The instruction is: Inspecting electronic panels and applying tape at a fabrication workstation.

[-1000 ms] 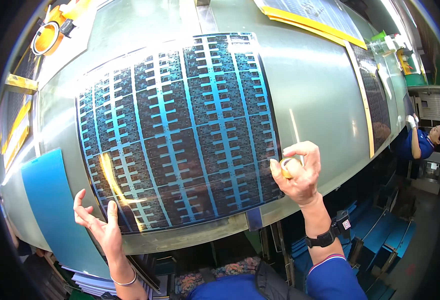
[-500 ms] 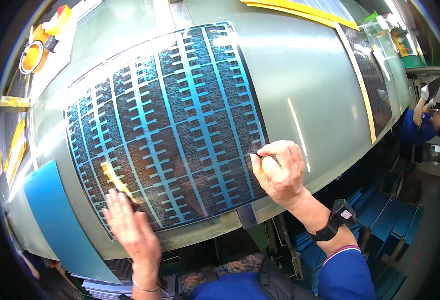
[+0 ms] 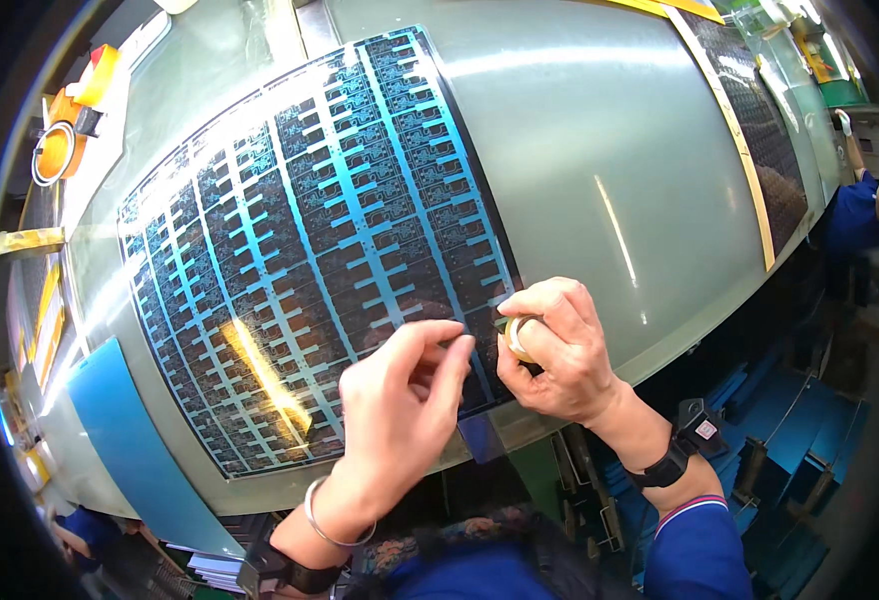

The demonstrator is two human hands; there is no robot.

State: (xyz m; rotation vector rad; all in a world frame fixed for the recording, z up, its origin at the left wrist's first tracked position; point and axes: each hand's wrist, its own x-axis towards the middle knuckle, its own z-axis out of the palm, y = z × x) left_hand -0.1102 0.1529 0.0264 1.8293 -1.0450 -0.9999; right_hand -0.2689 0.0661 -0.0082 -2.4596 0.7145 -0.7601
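Patterned sheet [image 3: 305, 250] is laid flat on the table [image 3: 580, 120], close to its front edge, with a blue panel [image 3: 145, 440] parked off to the left. What's just changed: the left hand [image 3: 400, 400] has been brought over from around the sheet's front left corner, so both hands are gathered by the front right one and the left side isn't held down by anything visible. What looks like a roll of tape [image 3: 522, 340] is gripped in the curled fingers of the right hand [image 3: 560, 350]. Left thumb and fingertips are pinched close together; whether anything's caught there can't be told.
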